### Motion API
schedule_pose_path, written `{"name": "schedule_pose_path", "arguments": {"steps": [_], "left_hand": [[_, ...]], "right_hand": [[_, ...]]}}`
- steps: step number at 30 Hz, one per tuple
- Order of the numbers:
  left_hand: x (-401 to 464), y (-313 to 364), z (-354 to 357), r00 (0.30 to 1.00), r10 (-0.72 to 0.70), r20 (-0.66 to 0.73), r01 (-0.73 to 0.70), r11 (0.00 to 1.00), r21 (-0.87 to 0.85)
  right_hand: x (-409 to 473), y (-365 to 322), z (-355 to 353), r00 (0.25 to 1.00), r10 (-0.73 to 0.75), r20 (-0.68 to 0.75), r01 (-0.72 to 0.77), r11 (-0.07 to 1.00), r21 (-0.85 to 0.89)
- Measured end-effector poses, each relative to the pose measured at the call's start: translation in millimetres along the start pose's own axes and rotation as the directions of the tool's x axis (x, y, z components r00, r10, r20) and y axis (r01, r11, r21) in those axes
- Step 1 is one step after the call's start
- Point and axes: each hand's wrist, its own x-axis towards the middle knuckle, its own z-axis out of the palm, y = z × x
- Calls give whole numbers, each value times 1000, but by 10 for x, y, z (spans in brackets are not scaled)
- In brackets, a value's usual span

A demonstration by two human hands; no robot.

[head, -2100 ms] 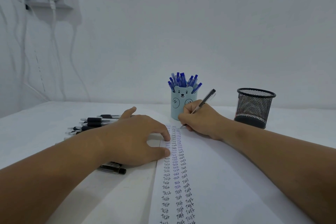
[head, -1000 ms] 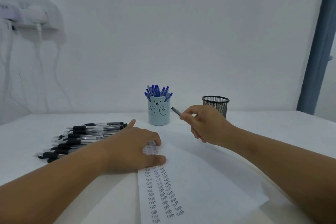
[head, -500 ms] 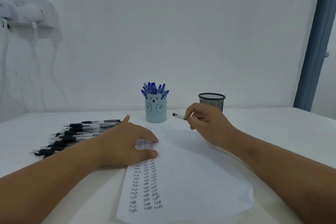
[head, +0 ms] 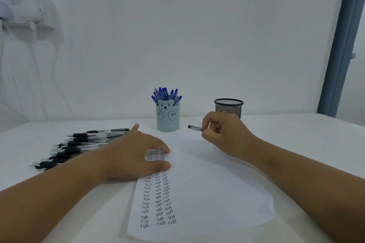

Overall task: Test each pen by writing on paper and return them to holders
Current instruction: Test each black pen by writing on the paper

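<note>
Since the writing stroke two seconds back, right hand [head: 223,134] has lifted off the paper [head: 207,193] and turned the pen [head: 195,127] from steep to near-horizontal, pinched at one end, free end pointing left toward the bear holder [head: 167,119]. Black mesh holder [head: 228,107] stands just behind this hand, nearer than to the left; likely destination. Left hand [head: 136,156] lies flat, fingers relaxed, pressing the matte sheet beside the black-gripped pens [head: 79,148].

You see a pale blue bear-face holder [head: 168,118] with blue pens [head: 165,93], a black mesh holder [head: 229,107], and white paper [head: 207,193] with dark "Test" columns.
</note>
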Motion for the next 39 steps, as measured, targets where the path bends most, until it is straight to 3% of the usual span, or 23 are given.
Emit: {"name": "schedule_pose_path", "arguments": {"steps": [8, 14, 17, 25, 27, 29, 32, 36, 39], "left_hand": [[3, 14, 6, 1000, -10, 23, 9, 999, 33], [-7, -25, 5, 1000, 5, 24, -6, 1000, 29], [5, -34, 14, 1000, 7, 27, -8, 1000, 25], [22, -26, 17, 999, 5, 32, -6, 999, 52], [21, -32, 25, 999, -17, 42, 16, 999, 33], [6, -13, 14, 999, -13, 33, 12, 1000, 24], [-5, 50, -58, 999, -36, -9, 36, 999, 31], [22, -144, -227, 977, -105, -184, 89, 992, -92], [-32, -372, -362, 957, -194, -217, 178, 980, -93]], "right_hand": [[93, 34, -122, 994, 20, 103, -3, 986, -169], [126, 335, -735, 954, 195, 228, -27, 813, -581], [110, 483, -808, 926, 308, 218, -102, 760, -642], [153, 437, -727, 920, 373, 124, -159, 642, -750], [149, 257, -628, 954, 269, 133, -83, 661, -746], [149, 42, -417, 965, 105, 242, 74, 772, -631], [172, -271, -32, 876, 40, 481, 208, 868, -451], [389, -472, 291, 786, 60, 616, 331, 800, -500], [620, -574, 411, 758, 141, 637, 363, 720, -592]]}}
